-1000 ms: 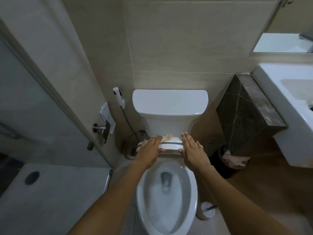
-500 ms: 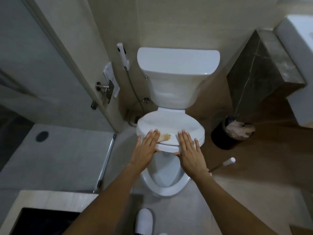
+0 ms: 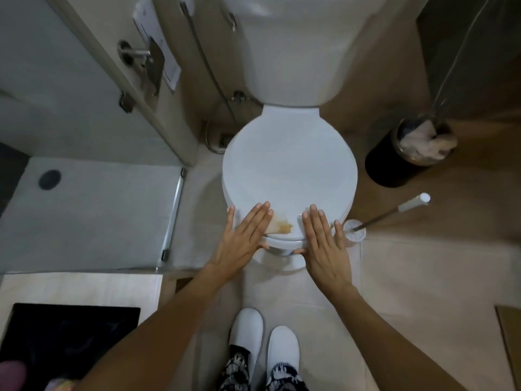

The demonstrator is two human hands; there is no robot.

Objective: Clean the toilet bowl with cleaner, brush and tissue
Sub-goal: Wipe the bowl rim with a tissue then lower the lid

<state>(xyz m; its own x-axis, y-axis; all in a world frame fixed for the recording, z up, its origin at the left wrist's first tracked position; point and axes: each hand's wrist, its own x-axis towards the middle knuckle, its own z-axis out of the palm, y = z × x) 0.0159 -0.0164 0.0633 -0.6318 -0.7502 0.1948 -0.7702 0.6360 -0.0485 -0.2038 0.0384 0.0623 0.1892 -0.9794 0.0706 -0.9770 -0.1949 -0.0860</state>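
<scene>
The white toilet lid [image 3: 290,165] lies lowered over the bowl. My left hand [image 3: 242,241] and my right hand [image 3: 324,246] rest flat on its front edge, fingers spread on top and thumbs tucked under the rim. A brown-stained tissue [image 3: 282,227] sits on the lid, partly pinned under my left fingers. The toilet brush [image 3: 394,211] stands in its white holder [image 3: 354,232] on the floor just right of my right hand. No cleaner bottle is in view.
The white tank [image 3: 293,52] is behind the lid, with a bidet hose [image 3: 208,66] to its left. A black bin [image 3: 394,165] holding used tissue stands on the right. The shower floor [image 3: 98,215] lies left, behind a glass door. My white slippers [image 3: 248,331] are below.
The lid has swung down from nearly upright to flat over the bowl, with both hands and the tissue staying on its edge. The view has tilted downward.
</scene>
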